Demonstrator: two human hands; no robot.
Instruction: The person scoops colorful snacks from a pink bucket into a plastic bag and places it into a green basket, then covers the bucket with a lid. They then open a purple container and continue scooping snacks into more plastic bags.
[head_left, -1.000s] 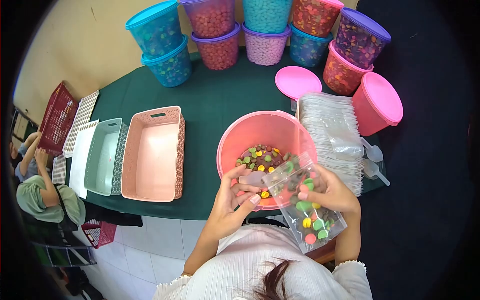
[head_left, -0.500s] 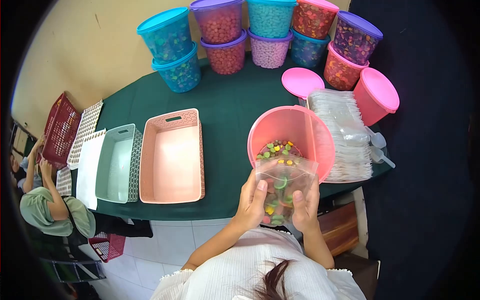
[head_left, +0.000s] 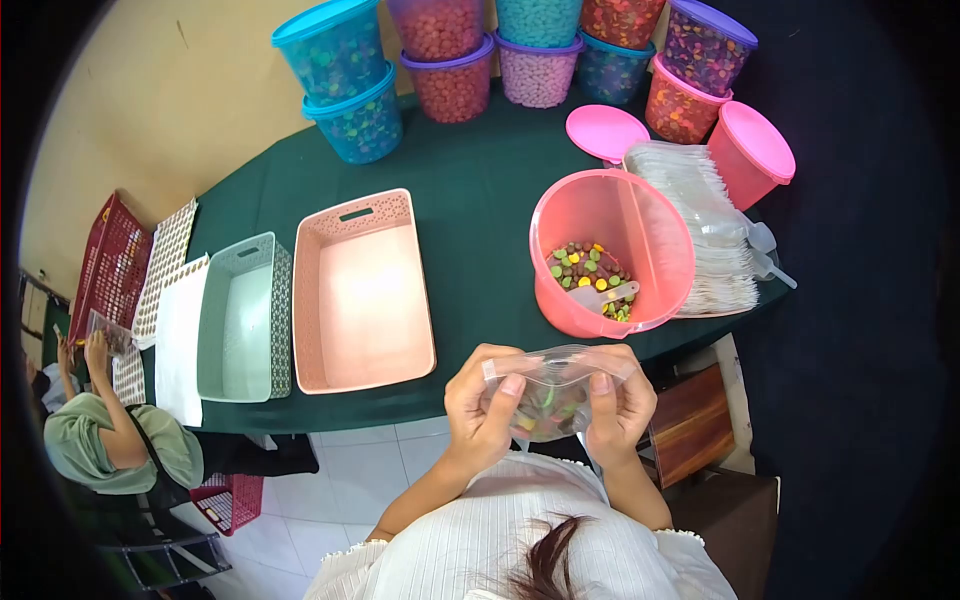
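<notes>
A clear plastic bag (head_left: 548, 395) with green, yellow and reddish pieces inside is held in front of my body, below the table's front edge. My left hand (head_left: 484, 408) grips its left side near the top, thumb on the near face. On the opposite side my right hand (head_left: 618, 405) pinches the bag the same way. Just beyond the hands stands a pink bucket (head_left: 548, 300) with colourful pieces and a scoop (head_left: 610, 294) in its bottom. Stacked clear bags (head_left: 700, 235) lie right of the bucket.
A peach basket (head_left: 427, 350) and a green basket (head_left: 280, 340) stand on the left of the green table (head_left: 470, 190). Lidded tubs (head_left: 360, 125) line the back. A pink lid (head_left: 607, 132) lies near them. Another person (head_left: 120, 435) handles a bag at far left.
The bag and both hands have come lower and closer to my body, and the bag's top now spreads wider between them. The view has shifted, revealing the scoop in the bucket.
</notes>
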